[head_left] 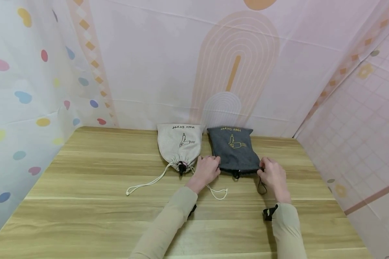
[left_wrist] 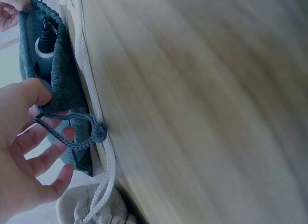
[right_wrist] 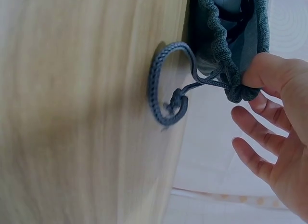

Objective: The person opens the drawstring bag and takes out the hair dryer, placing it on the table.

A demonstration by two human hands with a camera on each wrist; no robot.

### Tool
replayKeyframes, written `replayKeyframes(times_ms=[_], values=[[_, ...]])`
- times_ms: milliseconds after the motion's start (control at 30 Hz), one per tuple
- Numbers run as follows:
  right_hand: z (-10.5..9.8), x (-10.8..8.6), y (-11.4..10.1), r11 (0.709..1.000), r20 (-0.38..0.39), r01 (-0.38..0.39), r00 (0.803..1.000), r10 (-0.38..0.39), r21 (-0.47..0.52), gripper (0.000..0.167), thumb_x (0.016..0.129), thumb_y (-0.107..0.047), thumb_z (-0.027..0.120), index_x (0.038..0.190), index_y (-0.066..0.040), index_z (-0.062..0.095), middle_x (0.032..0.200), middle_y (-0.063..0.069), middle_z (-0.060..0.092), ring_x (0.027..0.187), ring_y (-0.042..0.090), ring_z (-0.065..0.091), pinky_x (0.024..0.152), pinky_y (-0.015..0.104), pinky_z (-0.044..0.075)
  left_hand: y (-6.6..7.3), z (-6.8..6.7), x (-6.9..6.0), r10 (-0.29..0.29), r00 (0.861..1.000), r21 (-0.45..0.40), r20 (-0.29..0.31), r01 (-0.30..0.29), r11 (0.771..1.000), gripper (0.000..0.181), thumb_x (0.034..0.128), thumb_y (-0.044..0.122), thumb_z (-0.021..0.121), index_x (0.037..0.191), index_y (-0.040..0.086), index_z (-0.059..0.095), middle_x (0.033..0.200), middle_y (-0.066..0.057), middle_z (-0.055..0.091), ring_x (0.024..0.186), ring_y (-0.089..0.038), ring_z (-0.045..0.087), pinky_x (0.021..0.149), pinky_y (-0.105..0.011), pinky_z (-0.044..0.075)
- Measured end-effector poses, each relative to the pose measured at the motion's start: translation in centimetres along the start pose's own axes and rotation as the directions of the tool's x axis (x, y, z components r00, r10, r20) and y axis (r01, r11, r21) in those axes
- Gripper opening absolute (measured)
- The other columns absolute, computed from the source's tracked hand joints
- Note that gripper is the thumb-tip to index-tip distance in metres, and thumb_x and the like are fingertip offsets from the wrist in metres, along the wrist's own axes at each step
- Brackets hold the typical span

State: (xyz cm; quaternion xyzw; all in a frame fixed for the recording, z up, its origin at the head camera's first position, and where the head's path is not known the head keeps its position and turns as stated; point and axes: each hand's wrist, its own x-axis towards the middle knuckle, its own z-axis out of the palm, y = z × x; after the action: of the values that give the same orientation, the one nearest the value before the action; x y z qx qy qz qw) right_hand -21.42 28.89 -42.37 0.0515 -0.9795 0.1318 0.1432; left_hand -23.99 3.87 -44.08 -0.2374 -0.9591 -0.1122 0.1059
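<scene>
A dark grey drawstring bag (head_left: 234,154) printed "Hair Dryer" lies on the table, its mouth toward me. My left hand (head_left: 206,170) pinches the left side of the mouth, and my right hand (head_left: 273,175) pinches its right corner. Through the parted mouth, the left wrist view shows a grey handle (left_wrist: 44,60) with a black ribbed cord sleeve (left_wrist: 46,36) inside. A dark drawcord loop (right_wrist: 155,84) hangs at the right corner, and another drawcord loop (left_wrist: 70,142) hangs by my left fingers.
Left of the dark bag lies a light drawstring bag (head_left: 180,145), gathered at its mouth by a black cord lock (head_left: 182,168). Its white cords (head_left: 149,183) spread over the wooden table (head_left: 94,212), one passing under my left wrist. A patterned cloth (head_left: 142,72) hangs behind.
</scene>
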Motion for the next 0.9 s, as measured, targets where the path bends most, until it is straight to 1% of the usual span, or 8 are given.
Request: replayKeyframes(times_ms=[100,200,400,467,567,700,800,900], values=[[-0.1,0.0,0.1,1.000,-0.001,-0.003,1.000,0.003,-0.001,0.013,0.076,-0.007,0.068,0.082,-0.008,0.056,0.082,0.009,0.058,0.066,0.022,0.054,0.055,0.039,0.042,-0.2,0.0,0.0,0.001,1.000,-0.016,0.003,-0.001,1.000,0.005,0.0880,0.018,0.062,0.091,0.015,0.062,0.080,0.001,0.064,0.077,-0.021,0.060,0.074,-0.041,0.044],[-0.2,0.0,0.2,1.000,0.005,-0.007,1.000,0.007,-0.001,0.013,0.077,-0.006,0.068,0.082,-0.007,0.057,0.082,0.009,0.058,0.066,0.022,0.053,0.056,0.039,0.043,-0.3,0.0,-0.1,-0.002,1.000,-0.024,-0.005,0.002,1.000,0.004,0.0874,0.017,0.062,0.090,0.014,0.062,0.079,0.001,0.064,0.077,-0.020,0.060,0.074,-0.040,0.044],[-0.3,0.0,0.4,1.000,0.016,0.001,1.000,-0.001,0.009,0.014,0.078,-0.003,0.071,0.083,-0.006,0.057,0.081,0.009,0.058,0.066,0.021,0.052,0.055,0.037,0.042,-0.4,0.2,-0.2,0.008,0.997,0.006,-0.079,-0.007,1.000,0.004,0.0865,0.016,0.062,0.086,0.015,0.059,0.077,0.001,0.066,0.077,-0.021,0.063,0.072,-0.041,0.047],[-0.3,-0.1,0.3,1.000,0.015,0.008,1.000,-0.008,0.006,0.015,0.078,-0.003,0.071,0.083,-0.006,0.057,0.081,0.010,0.057,0.067,0.021,0.052,0.056,0.037,0.042,-0.4,0.3,-0.3,0.006,0.996,0.008,-0.086,-0.005,1.000,0.004,0.0859,0.016,0.062,0.086,0.015,0.059,0.078,0.000,0.067,0.078,-0.021,0.063,0.072,-0.042,0.048],[-0.2,-0.1,0.0,1.000,0.008,0.023,1.000,-0.023,-0.013,0.015,0.079,-0.003,0.071,0.084,-0.005,0.058,0.082,0.010,0.057,0.067,0.023,0.053,0.056,0.038,0.044,-0.2,0.3,-0.3,-0.008,0.998,0.007,-0.061,0.008,1.000,0.005,0.0858,0.017,0.062,0.089,0.014,0.060,0.081,-0.001,0.068,0.083,-0.023,0.064,0.076,-0.043,0.048],[-0.2,-0.4,-0.6,0.998,0.011,0.054,0.999,-0.053,-0.026,0.014,0.078,-0.004,0.071,0.087,-0.004,0.060,0.083,0.010,0.057,0.068,0.023,0.055,0.057,0.040,0.045,0.1,0.0,-0.3,-0.035,0.999,0.018,0.013,0.035,0.999,0.010,0.0856,0.020,0.063,0.093,0.013,0.061,0.091,-0.003,0.070,0.092,-0.026,0.064,0.080,-0.045,0.048],[-0.5,-0.5,-1.1,0.996,0.019,0.087,0.996,-0.087,-0.011,0.017,0.077,-0.005,0.073,0.090,-0.004,0.061,0.083,0.010,0.059,0.068,0.023,0.057,0.057,0.040,0.047,0.4,-0.2,-0.3,-0.047,0.997,0.029,0.061,0.046,0.999,0.018,0.0861,0.023,0.064,0.101,0.013,0.061,0.101,-0.005,0.070,0.098,-0.028,0.063,0.082,-0.047,0.048],[-0.8,-0.7,-1.8,0.993,0.032,0.119,0.992,-0.119,0.005,0.019,0.077,-0.008,0.074,0.091,-0.005,0.062,0.084,0.008,0.061,0.069,0.021,0.058,0.057,0.038,0.048,0.6,-0.2,-0.3,-0.049,0.995,0.034,0.088,0.047,0.998,0.029,0.0870,0.029,0.066,0.110,0.013,0.060,0.109,-0.005,0.068,0.102,-0.029,0.063,0.085,-0.049,0.048]])
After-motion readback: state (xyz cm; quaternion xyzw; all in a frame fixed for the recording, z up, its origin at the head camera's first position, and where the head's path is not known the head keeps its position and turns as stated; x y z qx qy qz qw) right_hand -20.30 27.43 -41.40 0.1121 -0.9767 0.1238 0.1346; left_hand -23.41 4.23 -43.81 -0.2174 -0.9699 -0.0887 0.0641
